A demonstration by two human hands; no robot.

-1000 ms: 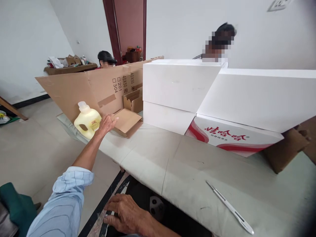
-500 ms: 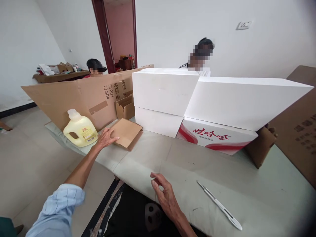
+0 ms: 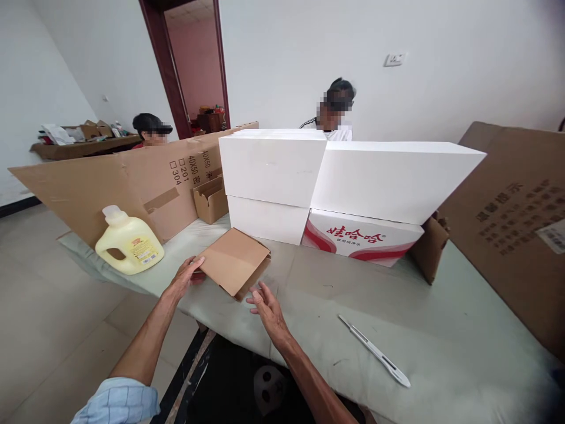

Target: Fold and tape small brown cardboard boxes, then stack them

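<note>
A folded brown cardboard box [image 3: 233,259] is tilted up over the near left part of the table. My left hand [image 3: 188,277] grips its left corner, thumb on top and fingers underneath. Just off the box's near right corner is my right hand [image 3: 267,306], fingers apart and holding nothing. To the right lies a white craft knife [image 3: 375,350] on the cloth. Left of my left hand stands a yellow detergent jug [image 3: 130,244] with a handle.
White boxes [image 3: 269,168] and a red-and-white printed carton [image 3: 359,235] line the back of the cloth-covered table [image 3: 309,330]. Large cardboard sheets [image 3: 512,206] stand at both sides. A small open carton [image 3: 210,200] sits behind. Two people are beyond the boxes.
My left hand has taken hold of the folded box and drawn it nearer and rightward, lifting it. My right hand has risen toward the box. The view has shifted to the right.
</note>
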